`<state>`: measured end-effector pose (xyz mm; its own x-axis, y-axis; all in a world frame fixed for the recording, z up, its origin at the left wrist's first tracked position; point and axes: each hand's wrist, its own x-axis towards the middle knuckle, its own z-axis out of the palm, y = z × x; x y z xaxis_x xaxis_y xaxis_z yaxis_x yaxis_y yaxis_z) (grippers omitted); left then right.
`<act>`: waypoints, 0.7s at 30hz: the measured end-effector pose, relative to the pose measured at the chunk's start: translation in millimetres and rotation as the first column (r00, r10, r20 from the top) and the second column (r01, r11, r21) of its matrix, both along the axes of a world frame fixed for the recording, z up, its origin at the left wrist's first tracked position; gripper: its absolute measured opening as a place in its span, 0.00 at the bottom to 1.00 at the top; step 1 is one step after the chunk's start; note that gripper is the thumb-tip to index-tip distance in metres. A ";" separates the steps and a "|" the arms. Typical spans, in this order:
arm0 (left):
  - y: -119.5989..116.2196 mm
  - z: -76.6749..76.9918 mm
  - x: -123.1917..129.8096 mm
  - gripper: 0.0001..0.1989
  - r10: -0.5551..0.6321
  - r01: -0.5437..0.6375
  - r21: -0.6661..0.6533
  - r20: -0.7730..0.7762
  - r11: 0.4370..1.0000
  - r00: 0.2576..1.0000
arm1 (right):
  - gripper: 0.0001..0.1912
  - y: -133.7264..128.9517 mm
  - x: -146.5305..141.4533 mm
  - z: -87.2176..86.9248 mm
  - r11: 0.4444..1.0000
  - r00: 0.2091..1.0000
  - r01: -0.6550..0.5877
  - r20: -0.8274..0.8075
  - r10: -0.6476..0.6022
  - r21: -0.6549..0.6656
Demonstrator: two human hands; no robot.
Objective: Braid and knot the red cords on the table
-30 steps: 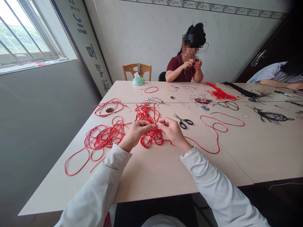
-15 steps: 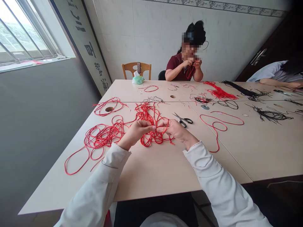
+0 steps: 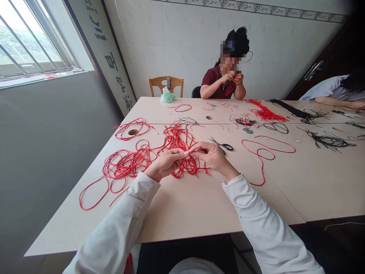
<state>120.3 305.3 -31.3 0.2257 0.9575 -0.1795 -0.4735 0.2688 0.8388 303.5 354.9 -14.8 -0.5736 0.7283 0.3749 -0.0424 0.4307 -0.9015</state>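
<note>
Both my hands meet above a pile of braided red cords [image 3: 174,136] on the table. My left hand [image 3: 168,161] is closed, thumb and forefinger pinching a red cord. Fingertip to fingertip with it, my right hand [image 3: 210,154] pinches the same red cord [image 3: 190,151]. Most of the held stretch is hidden behind my fingers. A loose tangle of smooth red cord [image 3: 125,163] lies left of my left hand. Just beyond my right hand rest black-handled scissors [image 3: 226,146], partly covered by that hand.
Another red cord [image 3: 264,156] snakes over the table [image 3: 194,213] at right. Black cords [image 3: 330,140] and a red bundle [image 3: 268,113] lie farther off. A co-worker in a dark red shirt [image 3: 211,82] sits opposite, holding red cord. A tissue pack [image 3: 167,97] stands near a wooden chair.
My right hand has turned slightly, its fingers now stretched more toward the left hand, and a cord loop that stood over its fingers is no longer visible. The view has shifted a little.
</note>
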 end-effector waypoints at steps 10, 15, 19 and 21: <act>-3.2 6.8 0.8 0.12 -0.089 0.089 0.005 0.000 0.996 0.996 | 0.08 3.1 0.0 -2.6 0.975 0.987 -0.160 -0.058 0.152 -0.152; 0.4 -0.6 0.9 0.11 -0.024 0.024 0.016 -0.010 1.000 1.000 | 0.13 2.2 -2.2 -4.5 0.996 1.000 0.019 0.005 -0.019 -0.084; 3.3 -6.7 4.0 0.13 0.152 -0.151 0.079 0.001 0.985 0.988 | 0.10 -7.3 -10.0 -8.0 0.921 0.930 0.364 -0.004 -0.367 0.137; 3.4 -6.8 6.3 0.14 0.229 -0.229 0.099 0.005 0.968 0.973 | 0.08 -14.3 -16.2 -11.0 0.896 0.916 0.388 0.019 -0.401 0.216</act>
